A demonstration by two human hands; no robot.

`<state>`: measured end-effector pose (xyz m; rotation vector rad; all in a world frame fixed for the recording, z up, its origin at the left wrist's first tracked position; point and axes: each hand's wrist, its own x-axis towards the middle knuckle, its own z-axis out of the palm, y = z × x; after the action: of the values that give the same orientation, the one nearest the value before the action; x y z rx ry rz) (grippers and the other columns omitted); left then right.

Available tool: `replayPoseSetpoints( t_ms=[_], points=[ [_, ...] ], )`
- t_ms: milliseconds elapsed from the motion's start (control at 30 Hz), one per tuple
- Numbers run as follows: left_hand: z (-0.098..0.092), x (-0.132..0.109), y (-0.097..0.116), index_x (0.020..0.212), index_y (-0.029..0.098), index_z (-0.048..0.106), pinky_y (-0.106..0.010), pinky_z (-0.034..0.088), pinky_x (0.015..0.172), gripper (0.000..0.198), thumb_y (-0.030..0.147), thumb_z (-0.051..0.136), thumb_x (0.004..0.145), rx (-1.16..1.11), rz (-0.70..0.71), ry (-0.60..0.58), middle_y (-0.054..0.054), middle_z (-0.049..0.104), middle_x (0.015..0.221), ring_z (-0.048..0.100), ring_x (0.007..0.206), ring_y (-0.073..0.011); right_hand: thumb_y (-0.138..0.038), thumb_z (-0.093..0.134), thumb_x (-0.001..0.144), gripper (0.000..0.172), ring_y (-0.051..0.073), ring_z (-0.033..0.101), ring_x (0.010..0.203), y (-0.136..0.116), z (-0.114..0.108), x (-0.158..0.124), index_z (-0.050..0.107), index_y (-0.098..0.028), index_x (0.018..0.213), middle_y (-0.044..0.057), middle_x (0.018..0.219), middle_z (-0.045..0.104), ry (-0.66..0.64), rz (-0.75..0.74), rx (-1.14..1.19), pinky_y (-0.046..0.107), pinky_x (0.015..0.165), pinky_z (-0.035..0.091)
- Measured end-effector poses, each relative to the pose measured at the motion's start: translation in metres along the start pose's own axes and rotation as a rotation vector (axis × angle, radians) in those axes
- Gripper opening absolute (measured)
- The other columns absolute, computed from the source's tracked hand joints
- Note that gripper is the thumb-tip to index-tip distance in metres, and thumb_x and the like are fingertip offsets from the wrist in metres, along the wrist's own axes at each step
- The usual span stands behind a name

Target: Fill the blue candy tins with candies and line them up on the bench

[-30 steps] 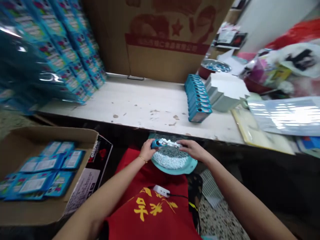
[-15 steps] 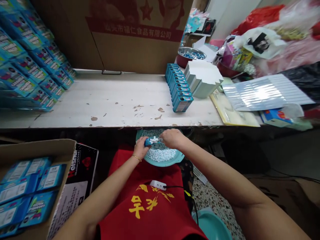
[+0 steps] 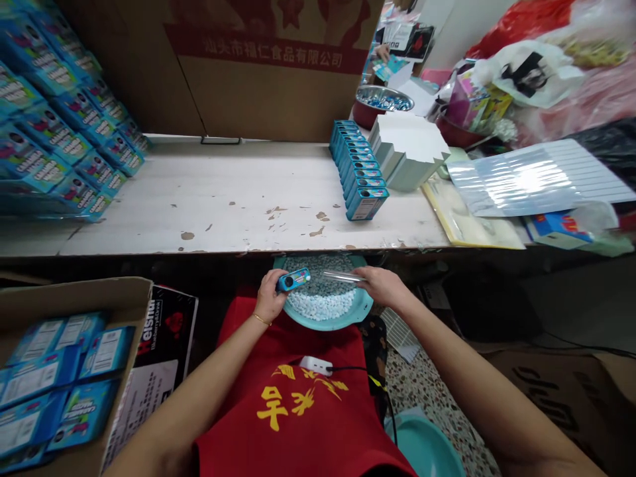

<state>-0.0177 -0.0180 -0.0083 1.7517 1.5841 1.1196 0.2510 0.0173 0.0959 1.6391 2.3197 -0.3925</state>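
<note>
While the L hand [image 3: 269,301] grips a small blue box [image 3: 294,279], fingers closed on its L end, the R hand [image 3: 385,286] pinches a clear, narrow tool [image 3: 342,276] btwn thumb & fingers. Both are at a teal basin [image 3: 325,324] of small white pellets [image 3: 322,306], just below the bench [image 3: 248,199] edge.

W/ the basin as clock centre, the held box is btwn 9 & 10 o'clock; a bit of white shows at its R end, too small to ID. The tool's tip points to 9, near the box but apart from it.

At 6, a red apron [image 3: 293,430] w/ yellow lettering; a white power strip [image 3: 317,365] lies on it. At approx 8, an open carton [image 3: 126,291] of blue packs [image 3: 82,414]. At 10, stacked blue boxes [image 3: 64,132]. Btwn 11 & 12, a big brown carton [image 3: 263,99]. Btwn 12 & 1, a row of blue boxes [image 3: 360,175] on the bench, w/ a stack of white card [image 3: 410,149] right beside it. At 5, below, another teal basin [image 3: 430,450].
</note>
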Motion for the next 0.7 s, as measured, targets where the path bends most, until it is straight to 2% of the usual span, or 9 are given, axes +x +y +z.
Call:
replayPoseSetpoints(
  t_ms=[100, 200, 267, 367, 433, 533, 600, 700],
  points=[
    [-0.007, -0.001, -0.001, 0.099, 0.020, 0.053, -0.031, 0.040, 0.088, 0.030, 0.020, 0.056, 0.069, -0.007, -0.015, 0.029, -0.004, 0.055, 0.101, 0.051, 0.097, -0.0178, -0.022, 0.044, 0.082, 0.029, 0.021, 0.056, 0.097, -0.001, 0.049, 0.022, 0.057, -0.019, 0.108, 0.012, 0.104, 0.061, -0.102, 0.103, 0.030, 0.031, 0.081, 0.040],
    [-0.012, -0.001, -0.003, 0.098, 0.020, 0.052, -0.031, 0.042, 0.086, 0.029, 0.025, 0.057, 0.070, -0.031, -0.056, 0.082, -0.004, 0.054, 0.098, 0.053, 0.094, -0.0175, -0.019, 0.045, 0.081, 0.030, 0.023, 0.056, 0.099, -0.030, 0.092, 0.050, 0.058, -0.017, 0.108, 0.014, 0.103, 0.062, -0.127, 0.109, 0.110, 0.033, 0.083, 0.040],
    [-0.016, -0.002, -0.005, 0.099, 0.020, 0.052, -0.031, 0.042, 0.085, 0.031, 0.028, 0.058, 0.070, -0.047, -0.069, 0.108, -0.004, 0.054, 0.098, 0.053, 0.092, -0.0171, -0.021, 0.045, 0.082, 0.033, 0.021, 0.055, 0.102, -0.052, 0.113, 0.068, 0.056, -0.019, 0.113, 0.012, 0.107, 0.061, -0.124, 0.094, 0.196, 0.031, 0.085, 0.039],
    [-0.022, -0.003, -0.011, 0.101, 0.020, 0.051, -0.031, 0.043, 0.084, 0.034, 0.031, 0.060, 0.070, -0.056, -0.119, 0.127, -0.004, 0.055, 0.098, 0.053, 0.090, -0.0166, -0.024, 0.047, 0.082, 0.037, 0.019, 0.053, 0.105, -0.072, 0.131, 0.087, 0.052, -0.021, 0.119, 0.008, 0.113, 0.059, -0.103, 0.058, 0.349, 0.027, 0.087, 0.039],
    [-0.025, -0.004, -0.015, 0.102, 0.019, 0.051, -0.031, 0.043, 0.083, 0.037, 0.033, 0.061, 0.069, -0.067, -0.171, 0.144, -0.004, 0.056, 0.096, 0.054, 0.089, -0.0163, -0.024, 0.047, 0.082, 0.039, 0.017, 0.052, 0.106, -0.073, 0.136, 0.091, 0.051, -0.019, 0.120, 0.006, 0.116, 0.058, -0.074, 0.026, 0.446, 0.024, 0.088, 0.038],
    [-0.027, -0.004, -0.020, 0.103, 0.017, 0.050, -0.031, 0.044, 0.082, 0.041, 0.035, 0.062, 0.068, -0.095, -0.213, 0.162, -0.004, 0.057, 0.095, 0.054, 0.087, -0.0163, -0.021, 0.047, 0.082, 0.038, 0.013, 0.050, 0.108, -0.061, 0.131, 0.084, 0.050, -0.016, 0.120, 0.004, 0.119, 0.056, -0.021, -0.024, 0.553, 0.021, 0.091, 0.037],
    [-0.028, -0.003, -0.022, 0.104, 0.017, 0.050, -0.031, 0.044, 0.082, 0.042, 0.036, 0.062, 0.068, -0.101, -0.214, 0.157, -0.004, 0.057, 0.094, 0.054, 0.087, -0.0164, -0.019, 0.049, 0.081, 0.039, 0.012, 0.050, 0.109, -0.048, 0.120, 0.073, 0.051, -0.016, 0.119, 0.004, 0.120, 0.055, 0.015, -0.054, 0.618, 0.022, 0.093, 0.036],
    [-0.024, 0.000, -0.020, 0.103, 0.017, 0.051, -0.032, 0.043, 0.082, 0.039, 0.033, 0.062, 0.068, -0.092, -0.187, 0.167, -0.004, 0.056, 0.095, 0.054, 0.088, -0.0164, -0.018, 0.053, 0.076, 0.038, 0.016, 0.052, 0.106, -0.027, 0.093, 0.050, 0.055, -0.016, 0.115, 0.005, 0.115, 0.058, 0.087, -0.110, 0.742, 0.028, 0.093, 0.038]
  ],
)
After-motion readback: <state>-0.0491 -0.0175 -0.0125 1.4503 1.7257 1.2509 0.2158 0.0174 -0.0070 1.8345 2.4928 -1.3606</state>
